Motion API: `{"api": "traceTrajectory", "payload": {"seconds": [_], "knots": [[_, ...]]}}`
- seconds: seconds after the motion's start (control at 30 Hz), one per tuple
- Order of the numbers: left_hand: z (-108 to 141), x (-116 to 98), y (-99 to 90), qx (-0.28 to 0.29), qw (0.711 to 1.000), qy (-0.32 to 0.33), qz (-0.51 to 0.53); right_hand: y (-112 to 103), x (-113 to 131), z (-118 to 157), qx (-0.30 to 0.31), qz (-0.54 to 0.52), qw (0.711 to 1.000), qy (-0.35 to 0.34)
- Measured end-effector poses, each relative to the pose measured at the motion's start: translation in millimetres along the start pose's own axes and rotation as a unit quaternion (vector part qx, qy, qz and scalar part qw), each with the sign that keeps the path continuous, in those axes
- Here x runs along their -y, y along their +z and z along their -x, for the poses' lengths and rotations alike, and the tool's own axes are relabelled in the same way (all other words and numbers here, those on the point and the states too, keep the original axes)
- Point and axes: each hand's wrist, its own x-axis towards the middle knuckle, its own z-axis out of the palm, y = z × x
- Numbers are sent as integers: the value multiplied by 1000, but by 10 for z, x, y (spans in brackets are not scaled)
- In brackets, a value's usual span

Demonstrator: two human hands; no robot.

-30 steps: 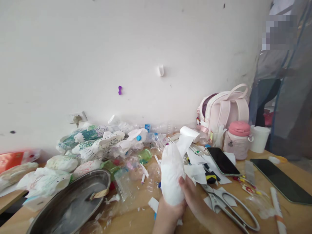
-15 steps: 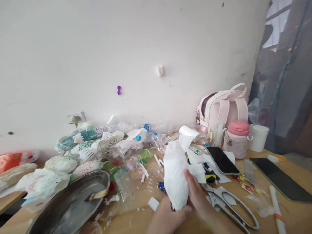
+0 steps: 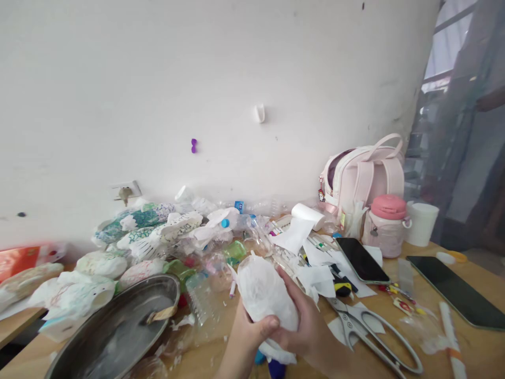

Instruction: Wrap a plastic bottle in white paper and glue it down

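A white bundle (image 3: 266, 289) tips forward between my two hands above the table (image 3: 216, 334), its rounded, crinkled far end turned a little to my left. A second ago I had it standing nearly upright, a tall, smooth face toward me; it has since swung down and lower, and a more wrinkled surface shows. My left hand (image 3: 250, 334) is curled around the near left side, thumb pressed across the front; my right hand (image 3: 310, 321) is wrapped along the right side, fingers reaching toward the far end. The thumbs lie near each other over the middle. With both hands committed to the grip, neither is free for another tool, and I judge the firm two-sided hold suits turning the bundle and pressing its soft-looking covering. What lies inside cannot be told.

The bundle's lowered end also leaves more of the loose strip (image 3: 294, 237) in view, trailing from the white paper roll (image 3: 307, 215) just beyond my right fingers. To my right, large scissors (image 3: 349, 321) lie on scraps of paper, untouched. To my left, a brush (image 3: 164, 314) with a pale handle rests in a dark oval basin (image 3: 158, 287), well apart from my hands. Beyond the basin's left side sit white wrapped shapes (image 3: 89, 289) marked with color, apart from the bundle I hold.
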Motion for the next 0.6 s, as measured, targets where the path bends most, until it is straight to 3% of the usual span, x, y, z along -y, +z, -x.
{"api": "traceTrajectory", "payload": {"seconds": [0.23, 0.47, 0.6], "knots": [[30, 23, 2, -76, 997, -1, 30, 40, 26, 46, 37, -18, 998, 44], [40, -35, 20, -141, 975, -22, 169, 21, 80, 22, 60, 5, 997, 43], [2, -63, -36, -128, 976, -24, 176, 11, 160, -13, 101, -23, 994, 47]]}}
